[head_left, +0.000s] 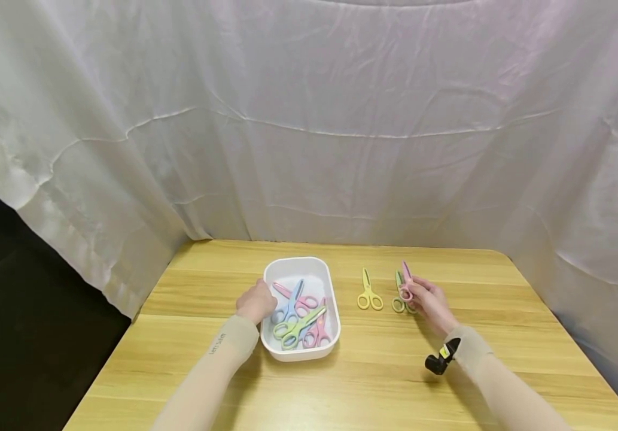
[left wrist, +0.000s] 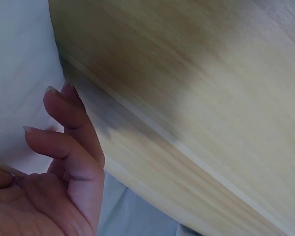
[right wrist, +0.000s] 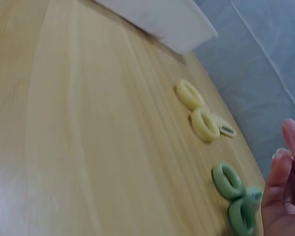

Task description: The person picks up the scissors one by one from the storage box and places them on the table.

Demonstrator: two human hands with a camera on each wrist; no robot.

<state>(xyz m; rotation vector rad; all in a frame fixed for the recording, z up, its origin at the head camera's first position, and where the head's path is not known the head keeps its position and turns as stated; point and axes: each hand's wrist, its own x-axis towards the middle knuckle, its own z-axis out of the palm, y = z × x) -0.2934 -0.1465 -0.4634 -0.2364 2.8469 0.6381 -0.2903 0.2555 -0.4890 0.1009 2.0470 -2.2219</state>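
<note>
Tray point(head_left: 304, 357), gripped at 9 o'clock rim by left hand point(head_left: 256, 301). Right hand point(head_left: 430, 301) pinches pink scissors point(head_left: 406, 279) by green scissors point(head_left: 398, 284), toward tray's 3 o'clock; yellow scissors point(head_left: 367, 291) lie between, on worktop point(head_left: 378, 366).

Backdrop: pale, creased curtain point(head_left: 341, 167), spanning upper frame and right edge | Furniture: wood-grain table point(head_left: 378, 383), lower centre, far right corner rounded | Left edge: I note black surface point(head_left: 12, 311) below curtain hem | Light: pinkish cast, upper right

Pink scissors point(head_left: 407, 276), green scissors point(right wrist: 238, 196), white tray point(head_left: 300, 356)
</note>
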